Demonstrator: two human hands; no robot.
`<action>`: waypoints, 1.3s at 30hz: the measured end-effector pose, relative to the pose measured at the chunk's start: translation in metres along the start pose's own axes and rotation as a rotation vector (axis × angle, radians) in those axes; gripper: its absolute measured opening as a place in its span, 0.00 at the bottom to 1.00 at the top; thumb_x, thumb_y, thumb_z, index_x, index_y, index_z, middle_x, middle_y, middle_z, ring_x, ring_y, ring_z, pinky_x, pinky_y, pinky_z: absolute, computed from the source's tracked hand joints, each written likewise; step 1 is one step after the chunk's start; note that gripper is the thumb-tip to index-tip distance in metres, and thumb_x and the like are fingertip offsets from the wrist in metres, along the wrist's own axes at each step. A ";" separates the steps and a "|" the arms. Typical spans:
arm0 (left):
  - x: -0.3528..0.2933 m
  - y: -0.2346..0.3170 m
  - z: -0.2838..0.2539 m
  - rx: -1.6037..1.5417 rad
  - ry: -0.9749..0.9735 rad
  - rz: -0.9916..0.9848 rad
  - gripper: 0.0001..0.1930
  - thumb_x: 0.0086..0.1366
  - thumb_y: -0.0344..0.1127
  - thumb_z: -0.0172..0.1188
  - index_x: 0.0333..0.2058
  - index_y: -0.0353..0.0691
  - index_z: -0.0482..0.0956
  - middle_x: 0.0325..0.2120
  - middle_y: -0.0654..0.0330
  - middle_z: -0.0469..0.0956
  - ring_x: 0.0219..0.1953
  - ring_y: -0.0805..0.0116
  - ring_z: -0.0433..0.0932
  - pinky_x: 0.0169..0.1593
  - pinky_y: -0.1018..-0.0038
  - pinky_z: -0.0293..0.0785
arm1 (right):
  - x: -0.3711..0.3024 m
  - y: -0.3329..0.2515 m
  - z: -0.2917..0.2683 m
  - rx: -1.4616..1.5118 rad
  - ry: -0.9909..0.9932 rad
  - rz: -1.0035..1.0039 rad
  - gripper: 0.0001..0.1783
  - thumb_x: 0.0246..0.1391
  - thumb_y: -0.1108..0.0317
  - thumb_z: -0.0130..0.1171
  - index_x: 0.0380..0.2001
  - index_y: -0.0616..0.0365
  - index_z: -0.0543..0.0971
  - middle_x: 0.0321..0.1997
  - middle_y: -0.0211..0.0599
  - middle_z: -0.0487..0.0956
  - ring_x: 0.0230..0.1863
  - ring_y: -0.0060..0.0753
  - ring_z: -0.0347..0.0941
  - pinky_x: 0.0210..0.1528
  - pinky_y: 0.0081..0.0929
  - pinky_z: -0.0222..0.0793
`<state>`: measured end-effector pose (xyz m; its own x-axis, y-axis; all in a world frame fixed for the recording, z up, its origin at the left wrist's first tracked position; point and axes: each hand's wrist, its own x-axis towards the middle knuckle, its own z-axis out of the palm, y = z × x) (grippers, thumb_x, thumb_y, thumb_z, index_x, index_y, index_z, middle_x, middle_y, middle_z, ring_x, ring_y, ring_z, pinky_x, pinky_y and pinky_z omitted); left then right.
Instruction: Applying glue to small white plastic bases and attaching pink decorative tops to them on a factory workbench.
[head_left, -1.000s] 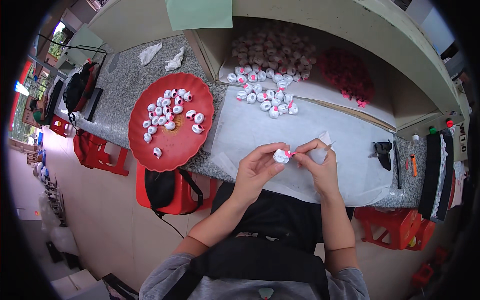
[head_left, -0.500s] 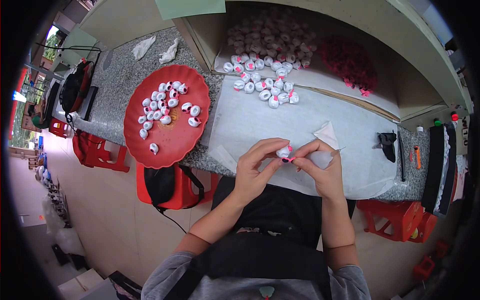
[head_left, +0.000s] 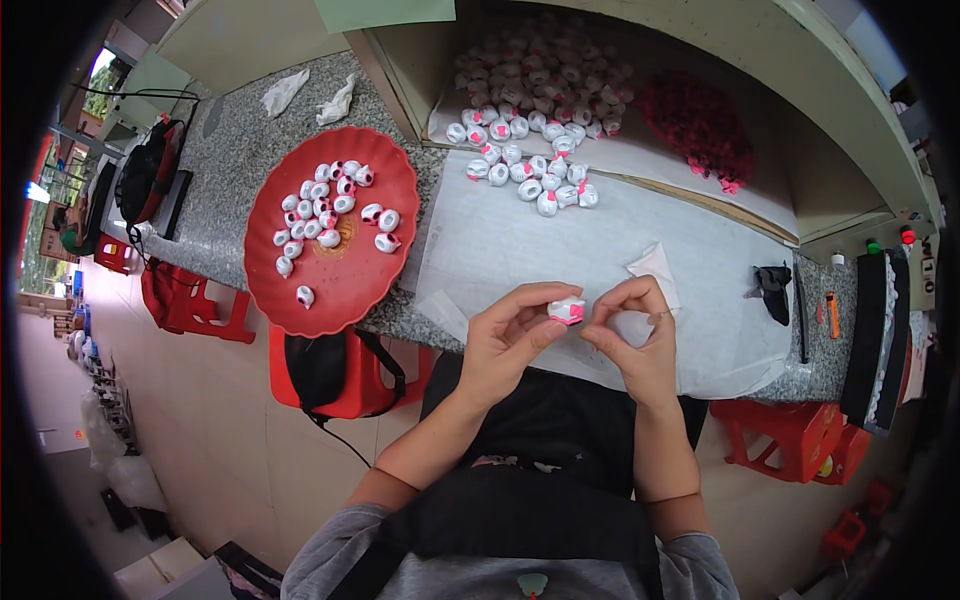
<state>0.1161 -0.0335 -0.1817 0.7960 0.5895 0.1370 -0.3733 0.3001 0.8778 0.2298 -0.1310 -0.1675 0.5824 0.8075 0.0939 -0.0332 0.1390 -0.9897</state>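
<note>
Fingertips of my left hand (head_left: 515, 340) and right hand (head_left: 640, 335) pinched small white-and-pink rounded plastic piece (head_left: 567, 311) between them, held above front edge of white paper sheet (head_left: 520, 245). Grip looked light; slip risked drop to floor, beyond round red plastic tray (head_left: 385, 280).

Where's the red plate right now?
Head view: the red plate sits on the granite counter to the person's left, beside the white sheet, left of the left hand.
</note>
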 end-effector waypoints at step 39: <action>-0.012 -0.001 -0.008 0.025 -0.205 0.005 0.10 0.50 0.25 0.54 0.34 0.36 0.73 0.31 0.58 0.72 0.37 0.71 0.66 0.42 0.76 0.61 | -0.022 -0.002 0.010 0.377 -0.108 0.159 0.14 0.33 0.82 0.58 0.31 0.68 0.72 0.22 0.41 0.73 0.20 0.26 0.70 0.24 0.18 0.67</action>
<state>0.1029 -0.0352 -0.1884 0.8753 0.4254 0.2300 -0.3681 0.2774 0.8874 0.2092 -0.1430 -0.1667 0.4578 0.8887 -0.0263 -0.4220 0.1912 -0.8862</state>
